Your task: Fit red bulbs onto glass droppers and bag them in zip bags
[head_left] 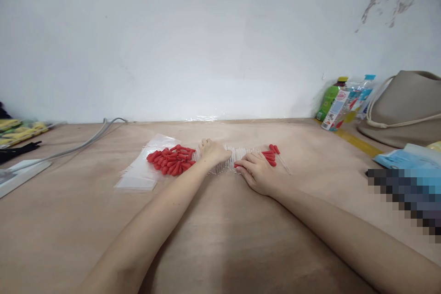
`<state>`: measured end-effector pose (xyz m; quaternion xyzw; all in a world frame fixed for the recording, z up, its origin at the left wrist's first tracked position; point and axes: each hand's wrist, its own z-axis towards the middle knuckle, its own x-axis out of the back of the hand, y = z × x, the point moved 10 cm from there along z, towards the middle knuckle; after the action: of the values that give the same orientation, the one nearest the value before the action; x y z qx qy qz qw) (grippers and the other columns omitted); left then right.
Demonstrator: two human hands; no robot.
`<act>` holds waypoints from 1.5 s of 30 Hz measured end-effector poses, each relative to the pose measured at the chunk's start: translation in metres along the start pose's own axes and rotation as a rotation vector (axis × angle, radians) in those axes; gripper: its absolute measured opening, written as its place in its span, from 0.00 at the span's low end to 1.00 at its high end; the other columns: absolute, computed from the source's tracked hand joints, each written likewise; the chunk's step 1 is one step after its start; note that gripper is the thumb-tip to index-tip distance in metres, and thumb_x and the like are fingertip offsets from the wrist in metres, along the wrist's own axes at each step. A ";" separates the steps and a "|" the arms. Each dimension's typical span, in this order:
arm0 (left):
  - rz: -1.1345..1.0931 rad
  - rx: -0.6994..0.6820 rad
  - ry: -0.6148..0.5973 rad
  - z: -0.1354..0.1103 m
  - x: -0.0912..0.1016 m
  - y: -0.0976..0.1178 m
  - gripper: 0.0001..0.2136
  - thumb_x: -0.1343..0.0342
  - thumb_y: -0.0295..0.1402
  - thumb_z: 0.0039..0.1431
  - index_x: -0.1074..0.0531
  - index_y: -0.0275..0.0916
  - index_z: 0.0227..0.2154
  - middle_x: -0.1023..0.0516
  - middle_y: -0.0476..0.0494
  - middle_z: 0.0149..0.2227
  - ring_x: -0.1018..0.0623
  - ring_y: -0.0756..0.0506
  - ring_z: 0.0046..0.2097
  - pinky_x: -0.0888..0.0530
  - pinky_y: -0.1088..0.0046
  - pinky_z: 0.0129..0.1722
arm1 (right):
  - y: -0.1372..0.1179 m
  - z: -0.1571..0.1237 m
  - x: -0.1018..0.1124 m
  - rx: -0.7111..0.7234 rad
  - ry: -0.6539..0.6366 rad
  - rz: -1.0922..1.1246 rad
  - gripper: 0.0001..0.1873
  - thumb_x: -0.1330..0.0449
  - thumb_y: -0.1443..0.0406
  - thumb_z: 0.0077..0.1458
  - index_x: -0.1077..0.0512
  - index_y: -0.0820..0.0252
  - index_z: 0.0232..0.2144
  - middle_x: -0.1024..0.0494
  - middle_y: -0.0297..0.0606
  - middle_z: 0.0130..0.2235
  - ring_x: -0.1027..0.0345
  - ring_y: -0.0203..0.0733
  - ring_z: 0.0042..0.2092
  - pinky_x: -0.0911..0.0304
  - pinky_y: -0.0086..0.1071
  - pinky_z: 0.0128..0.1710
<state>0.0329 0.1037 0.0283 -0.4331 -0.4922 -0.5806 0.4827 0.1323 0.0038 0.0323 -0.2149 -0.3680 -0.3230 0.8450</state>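
Tubes (pixel 237 153) sit under your left hand (pixel 211 149), its grip unclear; by them, your right hand (pixel 257 172) pinches a red bulb (pixel 236 165).

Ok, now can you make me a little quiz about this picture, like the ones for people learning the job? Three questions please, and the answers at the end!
1. True or false: the big red pile is nearer to the right hand than to the left hand.

2. What colour is the cap on the green bottle?
A) blue
B) yellow
C) red

3. Fill in the missing word: in the picture, the grey-brown bag is to the ____ of the green bottle.

Key:
1. False; of the two hands, the left is nearer.
2. B
3. right
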 end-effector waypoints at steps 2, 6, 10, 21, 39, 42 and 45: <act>-0.021 -0.049 0.010 -0.004 0.005 0.004 0.17 0.50 0.41 0.46 0.26 0.31 0.30 0.29 0.29 0.41 0.35 0.32 0.47 0.38 0.58 0.44 | 0.001 0.000 0.001 -0.003 0.012 0.016 0.10 0.51 0.66 0.58 0.30 0.61 0.34 0.30 0.39 0.31 0.39 0.40 0.35 0.44 0.35 0.36; -0.086 -0.223 0.046 -0.027 0.017 0.007 0.11 0.52 0.35 0.51 0.29 0.35 0.25 0.29 0.38 0.37 0.33 0.40 0.45 0.35 0.66 0.45 | 0.008 -0.001 0.002 -0.052 0.044 0.094 0.08 0.52 0.67 0.58 0.33 0.61 0.34 0.31 0.39 0.33 0.38 0.39 0.35 0.41 0.33 0.36; -0.290 -0.542 0.244 -0.064 0.035 0.004 0.07 0.55 0.31 0.56 0.34 0.35 0.31 0.30 0.42 0.33 0.30 0.46 0.38 0.32 0.70 0.40 | 0.013 -0.001 0.004 -0.093 0.076 0.145 0.07 0.53 0.69 0.58 0.35 0.60 0.35 0.31 0.39 0.35 0.36 0.38 0.36 0.39 0.33 0.36; -0.299 -0.862 0.419 -0.107 0.028 -0.007 0.13 0.59 0.25 0.60 0.38 0.36 0.47 0.28 0.39 0.42 0.27 0.47 0.43 0.28 0.70 0.42 | 0.010 -0.008 0.010 -0.069 0.112 0.226 0.07 0.51 0.67 0.57 0.36 0.59 0.38 0.29 0.40 0.35 0.34 0.39 0.36 0.36 0.34 0.35; -0.236 -0.962 0.418 -0.114 0.024 -0.004 0.18 0.59 0.19 0.56 0.34 0.37 0.47 0.28 0.39 0.41 0.27 0.47 0.42 0.26 0.70 0.39 | -0.010 -0.007 0.017 0.010 0.071 0.169 0.09 0.51 0.67 0.57 0.32 0.59 0.37 0.26 0.39 0.36 0.32 0.36 0.35 0.34 0.30 0.33; -0.240 -0.982 0.419 -0.116 0.025 -0.003 0.19 0.60 0.18 0.55 0.34 0.38 0.47 0.28 0.40 0.41 0.27 0.48 0.41 0.26 0.71 0.39 | -0.008 -0.008 0.014 0.022 0.079 0.191 0.08 0.50 0.66 0.57 0.31 0.59 0.36 0.26 0.39 0.35 0.32 0.36 0.34 0.35 0.30 0.32; -0.247 -1.005 0.415 -0.118 0.024 -0.002 0.20 0.60 0.17 0.54 0.34 0.37 0.47 0.28 0.40 0.40 0.28 0.48 0.41 0.27 0.71 0.38 | -0.008 -0.009 0.013 0.041 0.083 0.211 0.08 0.50 0.66 0.57 0.31 0.59 0.35 0.26 0.39 0.34 0.33 0.35 0.33 0.35 0.30 0.32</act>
<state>0.0242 -0.0166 0.0354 -0.4254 -0.0966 -0.8694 0.2320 0.1380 -0.0120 0.0374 -0.2216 -0.3146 -0.2332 0.8931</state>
